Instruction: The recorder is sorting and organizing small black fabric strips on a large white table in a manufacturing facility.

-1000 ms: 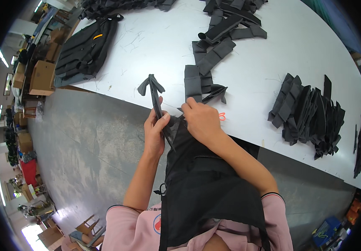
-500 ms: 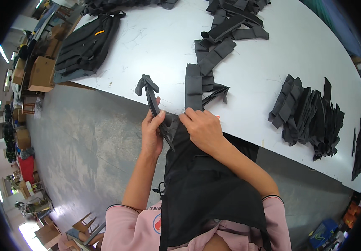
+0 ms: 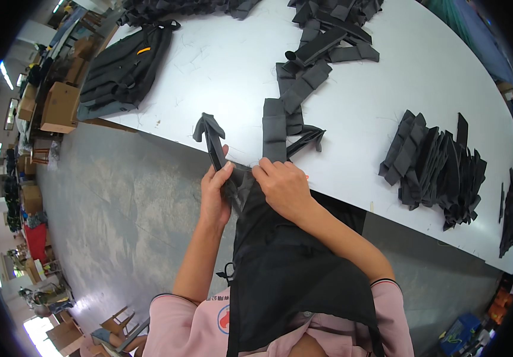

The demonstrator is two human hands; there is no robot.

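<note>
A folded strip of dark grey padded fabric (image 3: 211,138) stands up from my left hand (image 3: 215,191), which is closed on it at the table's near edge. Its top end is bent over like a hook, and its lower part spreads between my two hands. My right hand (image 3: 285,185) is closed beside it, fingertips curled at the strip's lower edge. A small orange-red bit (image 3: 307,177) shows past its knuckles; what the fingers hold is hidden. Just beyond that hand lies a chain of similar padded pieces (image 3: 274,128), with a folded end (image 3: 307,140) to its right.
The chain runs back to a heap of dark strips (image 3: 340,24) on the white table (image 3: 221,65). A black backpack (image 3: 127,74) lies at the far left. A bundle of strips (image 3: 435,166) sits at the right. Cardboard boxes (image 3: 61,107) stand beyond the floor.
The fabric strip in my left hand has dropped slightly, and its lower part has turned toward my right hand. My right hand has shifted slightly left and nearer to me.
</note>
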